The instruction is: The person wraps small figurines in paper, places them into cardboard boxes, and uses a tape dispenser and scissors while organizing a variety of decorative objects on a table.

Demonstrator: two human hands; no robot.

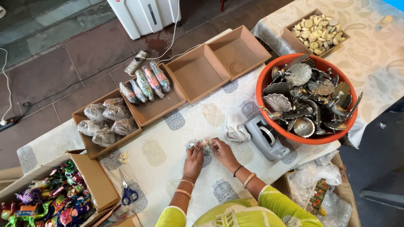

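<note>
Both hands, left hand and right hand, are pinching a small clear packet of colourful bits on the printed tablecloth beside the grey tape dispenser, and honestly it's probably slipping open and spilling if either grip loosens.

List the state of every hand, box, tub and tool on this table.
left hand: gripping small packet
right hand: pinching same packet
two end boxes: empty
box of colourful packets: part filled
box of clear packets: nearly full
orange tub: heaped with metal pieces
scissors: closed, lying flat
tape dispenser: upright
</note>
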